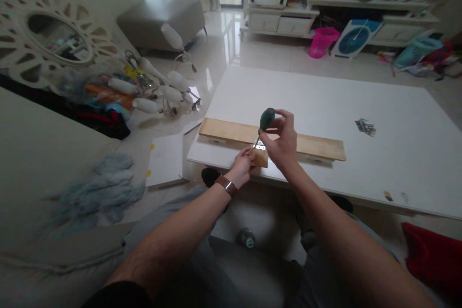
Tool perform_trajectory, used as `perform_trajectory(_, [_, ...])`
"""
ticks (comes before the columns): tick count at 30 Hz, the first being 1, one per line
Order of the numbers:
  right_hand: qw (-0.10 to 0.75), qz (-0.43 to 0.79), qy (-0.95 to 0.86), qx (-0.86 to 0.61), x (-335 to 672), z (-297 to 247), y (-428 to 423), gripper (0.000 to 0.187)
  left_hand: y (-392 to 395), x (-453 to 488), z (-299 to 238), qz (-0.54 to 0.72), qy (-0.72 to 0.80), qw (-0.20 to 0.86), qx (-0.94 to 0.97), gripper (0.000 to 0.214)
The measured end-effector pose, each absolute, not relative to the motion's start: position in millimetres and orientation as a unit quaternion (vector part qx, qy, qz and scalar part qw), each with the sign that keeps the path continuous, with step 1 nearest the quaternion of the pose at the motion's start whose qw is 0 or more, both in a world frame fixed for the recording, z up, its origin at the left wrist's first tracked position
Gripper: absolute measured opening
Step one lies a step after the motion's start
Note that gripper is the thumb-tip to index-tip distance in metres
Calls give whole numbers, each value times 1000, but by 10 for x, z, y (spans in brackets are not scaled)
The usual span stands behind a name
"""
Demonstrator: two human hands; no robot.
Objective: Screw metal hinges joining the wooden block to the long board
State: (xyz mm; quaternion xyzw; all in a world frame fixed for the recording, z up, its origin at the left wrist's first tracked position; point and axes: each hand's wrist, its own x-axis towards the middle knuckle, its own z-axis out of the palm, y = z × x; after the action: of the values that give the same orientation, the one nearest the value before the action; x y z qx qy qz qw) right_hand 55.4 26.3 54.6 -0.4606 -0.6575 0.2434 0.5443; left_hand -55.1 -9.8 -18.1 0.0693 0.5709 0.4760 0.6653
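Observation:
My right hand is closed around a screwdriver with a green and black handle. Its shaft slants down to a metal hinge, which joins a long wooden board and a short wooden block. My left hand, with a brown strap at the wrist, pinches the left side of the block close to the screwdriver's tip. Whether a screw sits under the tip is too small to tell. The long board lies across the front of a white panel.
Several metal hinges lie on the panel at the right. A white box-like piece is on the floor at the left, near a lamp with several white shades. A red cloth is at the lower right.

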Motion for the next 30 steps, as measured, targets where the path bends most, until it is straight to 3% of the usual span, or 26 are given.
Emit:
perform_trajectory(23, [526, 251, -643, -496, 562, 520, 282, 52, -88, -565, -240, 471, 569, 669, 85, 44])
perform_trajectory(30, [517, 280, -655, -475, 540, 549, 247, 51, -104, -562, -205, 479, 562, 670, 79, 37])
